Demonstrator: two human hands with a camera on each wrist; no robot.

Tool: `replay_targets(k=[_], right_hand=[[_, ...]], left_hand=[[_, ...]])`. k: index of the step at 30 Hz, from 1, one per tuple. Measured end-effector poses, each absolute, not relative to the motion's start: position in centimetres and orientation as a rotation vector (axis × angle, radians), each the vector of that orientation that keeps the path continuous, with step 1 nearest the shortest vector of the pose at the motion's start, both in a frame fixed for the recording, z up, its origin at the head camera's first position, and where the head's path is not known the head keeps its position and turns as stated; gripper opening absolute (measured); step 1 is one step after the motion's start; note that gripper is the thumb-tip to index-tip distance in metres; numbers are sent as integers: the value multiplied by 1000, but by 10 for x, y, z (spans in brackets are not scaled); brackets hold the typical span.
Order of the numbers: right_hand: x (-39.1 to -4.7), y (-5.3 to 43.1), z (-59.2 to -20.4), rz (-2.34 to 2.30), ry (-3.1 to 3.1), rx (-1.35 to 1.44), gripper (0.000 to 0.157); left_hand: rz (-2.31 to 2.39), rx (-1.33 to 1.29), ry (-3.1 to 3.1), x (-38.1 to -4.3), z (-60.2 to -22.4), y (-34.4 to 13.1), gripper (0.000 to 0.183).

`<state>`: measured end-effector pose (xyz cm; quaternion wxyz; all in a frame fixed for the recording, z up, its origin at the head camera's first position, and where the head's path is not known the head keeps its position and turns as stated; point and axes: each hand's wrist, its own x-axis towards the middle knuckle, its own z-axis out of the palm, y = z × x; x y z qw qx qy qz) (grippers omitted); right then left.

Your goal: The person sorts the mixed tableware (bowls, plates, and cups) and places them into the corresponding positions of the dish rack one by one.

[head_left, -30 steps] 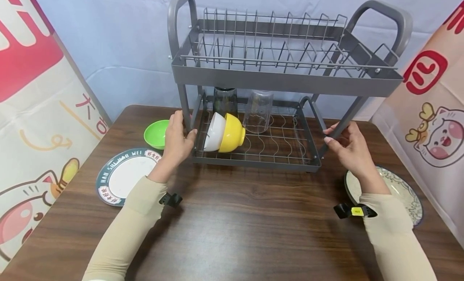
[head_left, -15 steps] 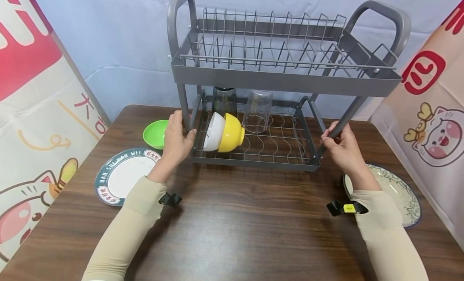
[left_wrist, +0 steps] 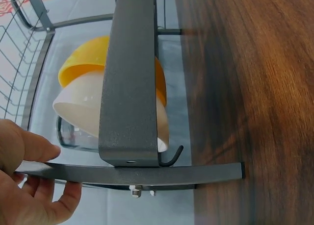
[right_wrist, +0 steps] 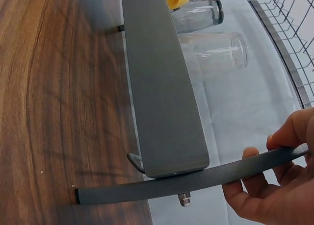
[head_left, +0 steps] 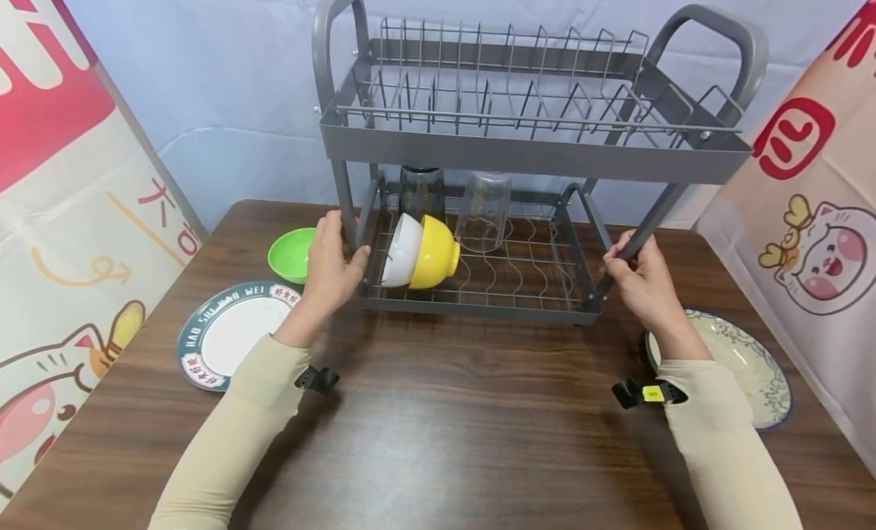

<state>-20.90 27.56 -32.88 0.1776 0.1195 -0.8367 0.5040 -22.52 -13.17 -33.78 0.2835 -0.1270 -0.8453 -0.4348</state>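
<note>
At opposite ends, 2 hands (head_left: 333,265) (head_left: 646,280) grip the rack (head_left: 534,153).

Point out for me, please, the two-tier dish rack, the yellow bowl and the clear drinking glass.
Two-tier dish rack (head_left: 534,156): head view, front rail of the upper tier.
Yellow bowl (head_left: 434,255): head view, outer wall.
Clear drinking glass (right_wrist: 216,53): right wrist view, side wall.
</note>
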Motion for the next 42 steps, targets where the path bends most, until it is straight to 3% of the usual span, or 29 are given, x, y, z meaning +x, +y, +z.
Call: replay_targets(k=[11,21,35,42], right_hand=[[-209,274,-329,1462,-2333,347,12],[-209,274,-326,1507,-2329,335,11],[-208,273,-328,1523,-2330,269,10],[-208,272,-327,1572,-2300,246,9]], left_hand=[[-1123,-342,-2254,-223,-336,-134,35],[-1012,-371,-2485,-214,-334,-148,54],[-755,-406,-2700,-211,-332,-165,51],[-649,-426,-2823,-214,-331,-176,41]])
